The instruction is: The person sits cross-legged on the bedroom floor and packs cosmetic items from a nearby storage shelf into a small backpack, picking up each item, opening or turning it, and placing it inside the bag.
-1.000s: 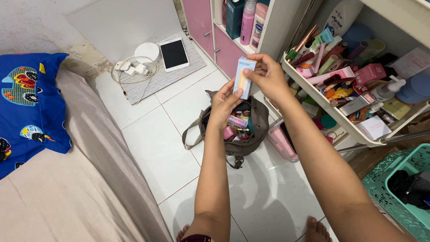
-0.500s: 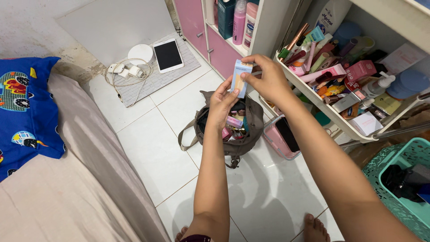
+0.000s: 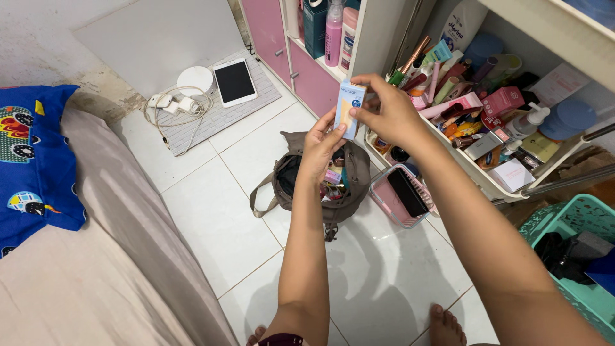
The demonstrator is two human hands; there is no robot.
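Note:
Both hands hold a small light-blue and cream cosmetic box (image 3: 349, 107) upright in front of me. My left hand (image 3: 320, 148) supports its lower edge with the fingertips. My right hand (image 3: 387, 113) pinches its right side near the top. Directly beneath on the white tiled floor lies an open grey-brown bag (image 3: 352, 192) with several small cosmetic items inside.
A white tray shelf (image 3: 482, 181) crowded with tubes and boxes is at the right. A pink basket (image 3: 389, 206) stands beside the bag, a teal basket (image 3: 586, 214) at far right. A tablet (image 3: 234, 81) and chargers (image 3: 173, 102) lie on a mat. A mattress (image 3: 83, 256) fills the left.
The view has drifted slightly; both hands and the box stay together, shifting a little up and left in frame. The grip is unchanged.

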